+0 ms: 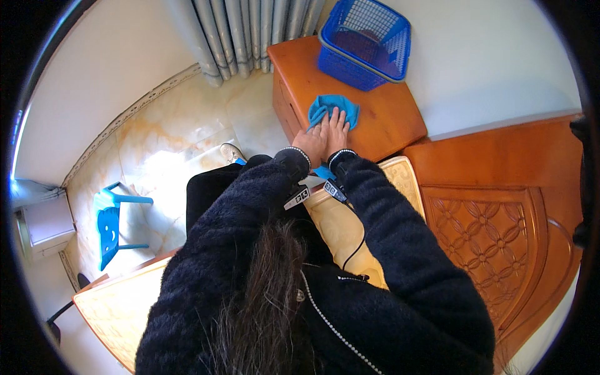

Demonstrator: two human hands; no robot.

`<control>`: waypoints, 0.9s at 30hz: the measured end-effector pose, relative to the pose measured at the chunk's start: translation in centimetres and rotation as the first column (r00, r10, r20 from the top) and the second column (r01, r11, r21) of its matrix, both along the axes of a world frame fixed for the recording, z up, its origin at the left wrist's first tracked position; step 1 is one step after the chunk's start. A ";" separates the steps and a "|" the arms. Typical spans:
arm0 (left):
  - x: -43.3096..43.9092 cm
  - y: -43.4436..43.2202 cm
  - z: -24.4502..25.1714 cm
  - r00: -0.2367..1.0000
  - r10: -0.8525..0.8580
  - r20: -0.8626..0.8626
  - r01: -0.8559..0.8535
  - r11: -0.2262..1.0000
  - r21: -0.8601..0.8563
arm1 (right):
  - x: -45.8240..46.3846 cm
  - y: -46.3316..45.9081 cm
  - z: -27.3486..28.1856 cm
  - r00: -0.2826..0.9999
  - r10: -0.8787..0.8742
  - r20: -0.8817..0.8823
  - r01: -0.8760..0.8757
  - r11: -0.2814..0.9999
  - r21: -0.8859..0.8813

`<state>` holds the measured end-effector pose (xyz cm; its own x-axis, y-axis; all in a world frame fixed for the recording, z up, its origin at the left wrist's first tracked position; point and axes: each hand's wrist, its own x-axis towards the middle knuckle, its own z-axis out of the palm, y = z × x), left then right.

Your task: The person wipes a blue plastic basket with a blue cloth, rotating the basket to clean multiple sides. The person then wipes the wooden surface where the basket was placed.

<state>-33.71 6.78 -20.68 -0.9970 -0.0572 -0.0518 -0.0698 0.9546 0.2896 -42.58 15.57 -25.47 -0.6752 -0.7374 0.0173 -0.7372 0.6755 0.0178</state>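
Observation:
A crumpled blue cloth (333, 102) lies on the top of a brown wooden nightstand (386, 117). My right hand (337, 131) presses down on it, palm down, with the fingers spread slightly over the fabric. Close against it on the left, my left hand (313, 140) bears on the cloth's near left edge, its fingers touching the right hand. The left fingertips are partly hard to make out. Behind the cloth, a blue plastic basket (347, 72) with a grey handle stands on the nightstand's far end.
To the right is a carved wooden headboard (478, 234), beside a yellow mattress (328, 215). Grey curtains (248, 37) hang behind the nightstand. A small blue stool (108, 229) stands on the marbled tile floor (187, 136) at left. A black cable (358, 246) hangs near my right forearm.

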 end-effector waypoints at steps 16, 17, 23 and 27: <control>-5.2 -12.0 -1.0 0.974 0.223 -0.035 -0.214 0.960 0.181 | -7.0 -13.6 -0.6 0.973 0.227 -0.046 -0.231 0.958 -0.168; -5.6 -12.7 -1.1 0.973 0.228 -0.026 -0.221 0.960 0.173 | -7.4 -14.4 -0.7 0.969 0.241 -0.060 -0.248 0.953 -0.176; -7.4 -16.5 -1.8 0.961 0.262 -0.090 -0.245 0.955 0.168 | -9.6 -18.7 -1.2 0.959 0.257 -0.115 -0.272 0.952 -0.139; -8.6 -18.2 -2.3 0.951 0.278 -0.133 -0.252 0.951 0.180 | -10.9 -20.6 -1.3 0.958 0.270 -0.098 -0.283 0.945 -0.162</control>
